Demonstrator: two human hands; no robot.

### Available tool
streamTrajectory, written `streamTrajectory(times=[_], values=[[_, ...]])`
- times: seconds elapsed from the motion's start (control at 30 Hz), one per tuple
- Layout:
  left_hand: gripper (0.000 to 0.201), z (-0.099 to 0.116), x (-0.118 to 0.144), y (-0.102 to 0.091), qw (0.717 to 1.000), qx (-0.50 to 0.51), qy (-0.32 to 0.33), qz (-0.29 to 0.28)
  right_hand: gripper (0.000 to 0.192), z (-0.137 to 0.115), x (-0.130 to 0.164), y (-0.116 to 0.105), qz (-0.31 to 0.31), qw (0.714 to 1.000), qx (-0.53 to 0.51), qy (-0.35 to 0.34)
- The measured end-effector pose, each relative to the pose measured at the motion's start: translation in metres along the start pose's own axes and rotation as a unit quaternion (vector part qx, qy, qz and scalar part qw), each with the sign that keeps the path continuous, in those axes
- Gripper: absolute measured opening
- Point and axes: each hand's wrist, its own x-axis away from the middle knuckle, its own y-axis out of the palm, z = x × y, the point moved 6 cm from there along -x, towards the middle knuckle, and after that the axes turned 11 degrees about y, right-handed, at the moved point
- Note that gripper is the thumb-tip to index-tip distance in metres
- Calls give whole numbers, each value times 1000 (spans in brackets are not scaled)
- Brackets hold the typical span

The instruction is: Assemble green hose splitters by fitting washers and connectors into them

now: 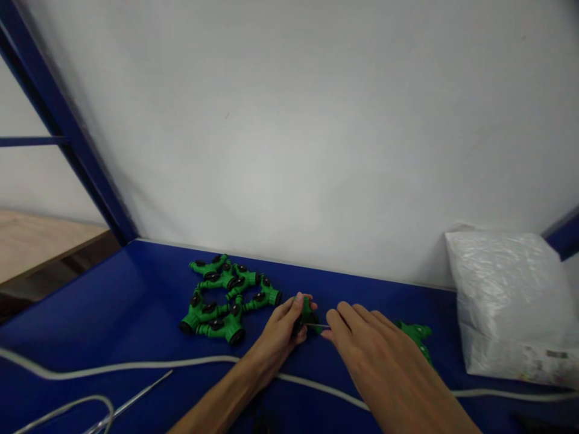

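Note:
My left hand (pixel 286 328) is closed around a green hose splitter (pixel 306 308) with black parts, held just above the blue table. In my right hand (pixel 362 337) is what looks like a screwdriver (pixel 318 325); its thin metal shaft points left and meets the splitter, while its handle is hidden by my fingers. Left of my hands, several green Y-shaped hose splitters (pixel 233 325) with black valve levers lie grouped on the table. More green splitter parts (pixel 417 337) show behind my right hand, partly covered by it.
A white cable (pixel 181 363) runs across the blue tabletop (pixel 113 307), passing under my forearms. At front left are a clear thin rod (pixel 140 395) and a cable loop. A plastic-wrapped white package (pixel 511 307) stands at right against the white wall (pixel 289 132).

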Motion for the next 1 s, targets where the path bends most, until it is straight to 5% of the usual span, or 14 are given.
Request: streamTrajectory(times=[0.23, 0.47, 0.73, 1.0], values=[[61, -8, -13, -12, 1000, -11, 28, 9, 35, 4, 4, 6, 31, 999, -16, -11], [66, 8, -8, -8, 997, -44, 58, 36, 37, 11, 13, -3, 50, 997, -62, -20], [66, 10, -8, -13, 988, -114, 94, 38, 38, 8, 11, 34, 74, 997, -27, 10], [63, 5, -11, -19, 974, -192, 117, 17, 49, 26, 24, 41, 100, 994, -20, 40]])
